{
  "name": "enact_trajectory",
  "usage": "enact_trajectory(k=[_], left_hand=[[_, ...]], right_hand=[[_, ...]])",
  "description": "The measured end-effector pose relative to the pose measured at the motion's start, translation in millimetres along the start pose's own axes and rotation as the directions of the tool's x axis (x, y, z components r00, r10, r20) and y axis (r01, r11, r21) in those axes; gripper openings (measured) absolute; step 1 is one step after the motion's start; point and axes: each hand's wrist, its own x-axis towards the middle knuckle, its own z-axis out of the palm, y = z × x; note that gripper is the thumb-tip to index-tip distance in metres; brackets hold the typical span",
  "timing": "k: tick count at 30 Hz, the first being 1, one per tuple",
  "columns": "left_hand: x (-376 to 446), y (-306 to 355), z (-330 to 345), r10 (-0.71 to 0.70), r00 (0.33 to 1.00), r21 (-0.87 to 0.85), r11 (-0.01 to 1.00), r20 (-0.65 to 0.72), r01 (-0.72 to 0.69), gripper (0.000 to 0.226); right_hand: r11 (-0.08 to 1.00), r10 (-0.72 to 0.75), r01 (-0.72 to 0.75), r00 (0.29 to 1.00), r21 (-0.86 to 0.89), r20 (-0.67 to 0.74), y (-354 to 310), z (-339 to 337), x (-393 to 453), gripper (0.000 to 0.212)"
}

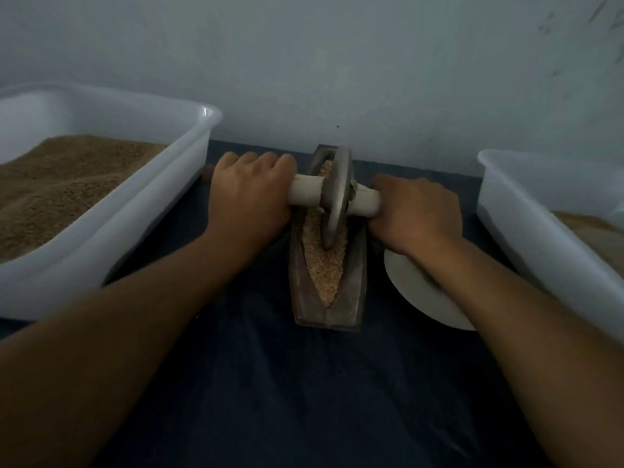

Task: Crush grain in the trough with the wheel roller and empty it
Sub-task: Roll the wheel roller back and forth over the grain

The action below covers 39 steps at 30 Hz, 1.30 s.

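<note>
Tubs of white plastic flank the work on a dark blue cloth (304, 383) against a pale wall (337, 62): the left tub (141, 231) is heaped with brown grain meal (57, 184), the right tub (526, 224) holds a shallow layer at its far edge. A white plate (415, 288) lies just right of the trough, partly hidden under the right forearm and close against the right tub. Between the tubs, the narrow, boat-shaped metal trough (351, 298) runs away from the person, filled along its groove with pale crushed grain (324, 265). The wheel roller (336, 194) stands on edge in the groove, toward the trough's far half, its disc sunk into the grain. Its pale axle handle (305, 194) juts out to both sides. The left hand (250, 194) is wrapped round the left end, the right hand (415, 211) round the right end, both with fingers curled tight, knuckles up, one on each side of the trough.
</note>
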Motion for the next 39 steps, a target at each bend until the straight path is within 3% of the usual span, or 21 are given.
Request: enact_trajectory(k=[5, 9, 17, 20, 24, 27, 33, 39], left_hand=[[28, -6, 11, 0.025, 0.991, 0.045, 0.998, 0.132, -0.031, 0.012], [42, -11, 23, -0.036, 0.964, 0.168, 0.986, 0.263, -0.009, 0.013], [48, -13, 24, -0.114, 0.925, 0.125, 0.989, 0.362, 0.073, 0.016], [37, -13, 21, -0.084, 0.954, 0.054, 0.996, 0.289, 0.071, 0.011], [22, -7, 18, -0.043, 0.986, 0.03, 0.999, 0.158, 0.039, 0.007], [14, -3, 9, -0.007, 0.998, 0.026, 1.0, 0.065, 0.005, 0.014], [-11, 4, -2, -0.017, 0.995, 0.014, 1.0, -0.096, 0.019, 0.009], [-32, 9, -16, -0.046, 0.982, -0.011, 0.999, -0.182, 0.044, 0.007]], right_hand=[[0.999, -0.031, 0.023, 0.975, 0.038, 0.219, 9, 0, 33, 0.021], [0.997, -0.054, 0.029, 0.914, 0.068, 0.402, 9, -1, 58, 0.023], [0.999, -0.039, 0.019, 0.818, 0.041, 0.574, 3, -10, 81, 0.026], [1.0, -0.029, 0.029, 0.865, 0.008, 0.502, 3, -13, 71, 0.024], [0.997, -0.065, 0.074, 0.959, -0.022, 0.275, 3, -12, 43, 0.023], [1.0, -0.014, 0.016, 0.992, -0.014, 0.127, 0, -7, 19, 0.019], [1.0, 0.001, -0.006, 0.989, -0.03, -0.15, -11, -7, -24, 0.029], [1.0, -0.027, 0.027, 0.963, -0.002, -0.266, -19, -18, -42, 0.026]])
